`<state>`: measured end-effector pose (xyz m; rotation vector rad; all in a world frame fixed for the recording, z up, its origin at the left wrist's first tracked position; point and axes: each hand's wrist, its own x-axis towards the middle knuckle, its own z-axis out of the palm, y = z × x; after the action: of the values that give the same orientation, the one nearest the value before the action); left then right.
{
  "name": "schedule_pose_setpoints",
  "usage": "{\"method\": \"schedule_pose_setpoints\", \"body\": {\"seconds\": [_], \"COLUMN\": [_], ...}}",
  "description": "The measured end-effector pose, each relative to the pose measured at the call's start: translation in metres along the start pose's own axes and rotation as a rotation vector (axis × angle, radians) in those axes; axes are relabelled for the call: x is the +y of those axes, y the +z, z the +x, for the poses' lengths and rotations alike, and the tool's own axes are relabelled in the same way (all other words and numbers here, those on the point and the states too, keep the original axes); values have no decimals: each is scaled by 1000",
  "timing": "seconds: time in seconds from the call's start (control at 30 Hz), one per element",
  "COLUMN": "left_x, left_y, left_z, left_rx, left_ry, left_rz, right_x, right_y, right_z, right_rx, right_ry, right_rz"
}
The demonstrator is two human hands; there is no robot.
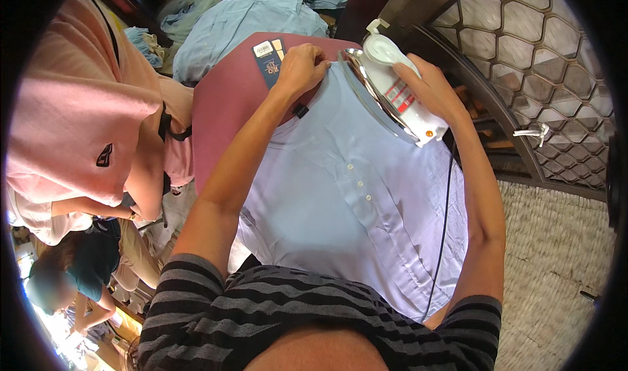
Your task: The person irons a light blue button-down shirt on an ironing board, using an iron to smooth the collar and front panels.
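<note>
A light blue buttoned shirt (314,188) is spread over a dusty-red padded ironing surface (222,103). My right hand (428,86) is wrapped round the handle of a white steam iron (405,103), which is tilted on its side at the shirt's far right edge, its shiny soleplate toward the cloth. An orange light shows on its heel. At the shirt's far edge, my left hand (302,70) has its fingers pinched together; they seem to grip the cloth, though the fingertips are partly hidden. Dark blue hang tags (269,67) lie beside that hand on the padding.
A black cord (445,220) runs down over the shirt's right side. Folded blue shirts (242,31) are piled beyond the padding. On the right stands a metal lattice gate (549,76). A person in pink (85,129) stands close at left, another person (91,260) farther back.
</note>
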<state>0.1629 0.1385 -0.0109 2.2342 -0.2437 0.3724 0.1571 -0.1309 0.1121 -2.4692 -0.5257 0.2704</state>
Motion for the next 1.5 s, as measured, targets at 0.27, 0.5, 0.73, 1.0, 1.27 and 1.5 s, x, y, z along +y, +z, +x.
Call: {"method": "schedule_pose_setpoints", "body": {"seconds": [0.27, 0.5, 0.73, 1.0, 1.27, 1.5], "left_x": [-10, 78, 133, 144, 150, 141], "left_y": [-15, -20, 26, 45, 53, 43], "left_z": [7, -111, -202, -222, -235, -219], "left_rx": [-99, 50, -297, -274, -234, -119], "left_ry": [-87, 296, 385, 385, 477, 385], "left_rz": [-154, -25, 88, 120, 123, -124], "right_x": [-7, -12, -14, -31, -46, -42], "right_y": [1, 13, -6, 10, 30, 34], "right_z": [-19, -12, -15, -10, -7, -3], "right_rx": [-97, -85, -292, -345, -239, -215], "right_ry": [-203, -186, -299, -451, -450, -420], "right_rz": [2, 47, 67, -23, -64, -8]}}
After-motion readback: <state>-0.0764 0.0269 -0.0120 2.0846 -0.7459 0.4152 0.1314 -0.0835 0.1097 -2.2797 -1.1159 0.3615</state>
